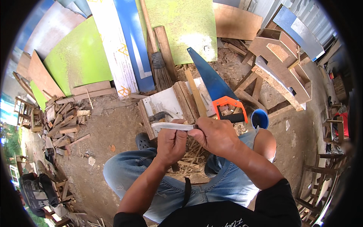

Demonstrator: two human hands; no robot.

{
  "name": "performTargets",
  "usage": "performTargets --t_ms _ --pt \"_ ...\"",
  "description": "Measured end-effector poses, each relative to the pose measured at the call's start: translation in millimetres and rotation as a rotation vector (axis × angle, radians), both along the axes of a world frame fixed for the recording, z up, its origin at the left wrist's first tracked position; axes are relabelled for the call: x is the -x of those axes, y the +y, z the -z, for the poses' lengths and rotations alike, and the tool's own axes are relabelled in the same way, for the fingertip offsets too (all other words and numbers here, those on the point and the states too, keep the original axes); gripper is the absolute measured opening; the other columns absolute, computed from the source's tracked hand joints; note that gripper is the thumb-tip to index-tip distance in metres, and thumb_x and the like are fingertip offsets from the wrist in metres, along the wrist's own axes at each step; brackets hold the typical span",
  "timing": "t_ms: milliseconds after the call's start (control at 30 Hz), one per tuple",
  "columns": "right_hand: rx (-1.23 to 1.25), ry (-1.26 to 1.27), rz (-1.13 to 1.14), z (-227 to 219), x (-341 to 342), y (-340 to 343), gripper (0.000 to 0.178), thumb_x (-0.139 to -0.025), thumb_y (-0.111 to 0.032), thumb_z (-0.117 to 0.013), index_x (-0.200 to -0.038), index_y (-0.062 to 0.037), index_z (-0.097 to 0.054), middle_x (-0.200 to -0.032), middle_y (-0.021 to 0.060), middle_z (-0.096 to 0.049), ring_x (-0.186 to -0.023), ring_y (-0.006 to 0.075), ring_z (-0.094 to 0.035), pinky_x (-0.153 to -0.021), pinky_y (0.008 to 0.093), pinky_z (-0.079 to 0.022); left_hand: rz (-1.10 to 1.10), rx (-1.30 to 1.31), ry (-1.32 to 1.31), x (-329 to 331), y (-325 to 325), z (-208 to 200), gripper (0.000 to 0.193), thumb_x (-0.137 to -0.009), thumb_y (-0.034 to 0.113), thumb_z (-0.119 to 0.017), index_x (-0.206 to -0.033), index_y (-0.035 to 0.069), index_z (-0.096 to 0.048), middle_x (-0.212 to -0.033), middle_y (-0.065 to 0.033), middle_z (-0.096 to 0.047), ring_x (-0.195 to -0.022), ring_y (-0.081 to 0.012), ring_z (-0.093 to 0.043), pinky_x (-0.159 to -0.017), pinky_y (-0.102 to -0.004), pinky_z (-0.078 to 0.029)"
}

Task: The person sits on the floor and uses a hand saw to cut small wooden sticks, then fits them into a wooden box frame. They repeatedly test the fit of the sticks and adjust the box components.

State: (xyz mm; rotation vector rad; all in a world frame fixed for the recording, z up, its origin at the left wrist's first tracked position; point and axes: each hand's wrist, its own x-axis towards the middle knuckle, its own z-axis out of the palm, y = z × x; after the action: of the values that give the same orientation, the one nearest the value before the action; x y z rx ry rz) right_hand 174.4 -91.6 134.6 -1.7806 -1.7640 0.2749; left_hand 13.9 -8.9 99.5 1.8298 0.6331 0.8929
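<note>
Both my hands meet in front of me above a low wooden work block, around a narrow pale flat strip [172, 126] with a rounded left end. My left hand [171, 145] is closed on it, fingers beyond the strip and thumb on the near side. At the strip's right end my right hand [217, 137] is closed in a fist, a small dark part showing beside it; the material cannot be told. A claw hammer [160, 115] lies on the block's pale top [162, 101], just past my left hand. Beyond my right hand rests a handsaw [213, 77] with a blue blade and orange-black handle.
A blue bucket [260, 118] stands by my right knee. To its far side is a brown wooden frame piece [280, 60]. Scrap wood [64, 123] is heaped on the left. A broom [160, 70] and green boards [81, 56] lean at the back. Shavings litter the ground.
</note>
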Motion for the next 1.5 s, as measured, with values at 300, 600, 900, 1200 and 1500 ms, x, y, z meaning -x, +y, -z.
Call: performTargets --t_ms 300,600,900,1200,1500 --pt "0.320 -0.128 0.266 5.1 -39.9 17.9 0.043 -0.099 -0.045 -0.052 -0.083 -0.0058 -0.058 -0.066 0.0143 -0.062 -0.066 0.0373 -0.064 -0.057 0.0471 -0.051 0.095 -0.032 -0.003 7.5 0.1 -8.8 0.030 -0.104 0.023 -0.047 -0.091 0.000 -0.060 -0.077 -0.0093 -0.059 -0.066 -0.0203 -0.055 -0.060 -0.0314 -0.044" --pt "-0.044 0.183 0.072 -0.7 -20.8 2.5 0.047 -0.100 -0.046 -0.050 -0.081 -0.0046 -0.056 -0.070 0.0163 -0.060 -0.064 0.0390 -0.061 -0.056 0.0455 -0.048 0.169 0.392 -0.049 -0.9 1.0 -9.6 0.037 -0.108 0.031 -0.039 -0.094 0.003 -0.059 -0.077 0.0008 -0.051 -0.071 -0.0073 -0.045 -0.063 -0.0247 -0.039" --pt "-0.070 -0.003 -0.037 -7.9 -4.8 9.7 0.048 -0.095 -0.049 -0.056 -0.074 -0.0059 -0.053 -0.067 0.0109 -0.058 -0.061 0.0342 -0.061 -0.052 0.0427 -0.048 0.184 0.508 -0.074 -3.3 -0.8 -5.4 0.023 -0.108 0.024 -0.041 -0.105 0.004 -0.053 -0.079 0.0026 -0.051 -0.068 -0.0043 -0.045 -0.059 -0.0209 -0.038" --pt "-0.087 0.004 -0.033 -3.4 -11.2 8.5 0.046 -0.094 -0.047 -0.059 -0.075 -0.0058 -0.052 -0.067 0.0116 -0.058 -0.062 0.0349 -0.061 -0.053 0.0436 -0.048 0.284 0.679 -0.113 2.2 4.4 -8.8 0.022 -0.107 0.024 -0.044 -0.110 0.005 -0.054 -0.084 0.0033 -0.051 -0.074 -0.0043 -0.045 -0.066 -0.0209 -0.039" --pt "-0.105 -0.002 -0.061 -3.2 -9.9 3.1 0.043 -0.094 -0.046 -0.060 -0.078 -0.0076 -0.054 -0.066 0.0096 -0.055 -0.057 0.0329 -0.060 -0.049 0.0420 -0.046 0.303 0.629 -0.163 0.3 3.5 -6.5 0.026 -0.105 0.032 -0.050 -0.103 0.006 -0.054 -0.076 0.0079 -0.043 -0.065 -0.0014 -0.034 -0.057 -0.0197 -0.026"
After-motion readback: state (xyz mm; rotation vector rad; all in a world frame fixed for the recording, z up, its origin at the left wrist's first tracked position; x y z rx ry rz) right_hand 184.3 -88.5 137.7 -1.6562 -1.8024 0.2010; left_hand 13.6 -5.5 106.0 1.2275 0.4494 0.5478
